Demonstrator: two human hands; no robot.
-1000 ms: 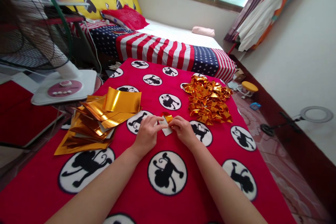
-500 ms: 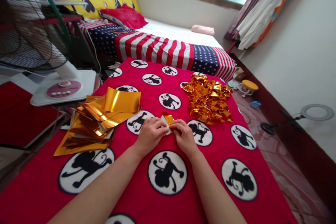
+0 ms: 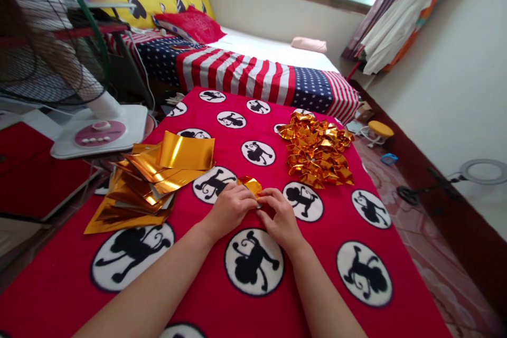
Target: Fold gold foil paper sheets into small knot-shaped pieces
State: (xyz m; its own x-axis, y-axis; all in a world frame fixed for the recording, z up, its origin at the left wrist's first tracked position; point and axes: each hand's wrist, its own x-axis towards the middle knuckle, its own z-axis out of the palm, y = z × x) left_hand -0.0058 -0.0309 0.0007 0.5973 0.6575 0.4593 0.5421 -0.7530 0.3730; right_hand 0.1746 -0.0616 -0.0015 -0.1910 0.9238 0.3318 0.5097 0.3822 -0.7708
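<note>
Between my two hands is a small piece of gold foil paper [image 3: 250,184], its shiny side showing beyond the fingertips. My left hand [image 3: 232,210] is closed on its near left edge, fingers pressed together. From the other side my right hand [image 3: 279,216] pinches it with thumb and fingers; the pinched part is mostly hidden. Off to the left lies a loose stack of flat gold foil sheets [image 3: 186,154], fanned unevenly. A heap of folded gold foil pieces [image 3: 317,150] sits to the right, beyond my right hand.
A red cloth with monkey prints [image 3: 317,296] covers the table. A fan [image 3: 99,127] stands at the left, its cage close to the table. Behind is a bed with a flag-patterned cover [image 3: 237,71]. A ring light [image 3: 483,171] and a yellow stool [image 3: 380,128] stand at the right.
The foil paper's white underside, visible before, is now mostly covered by folded gold and my fingers. Both hands have shifted slightly nearer to me, and the view has moved a little.
</note>
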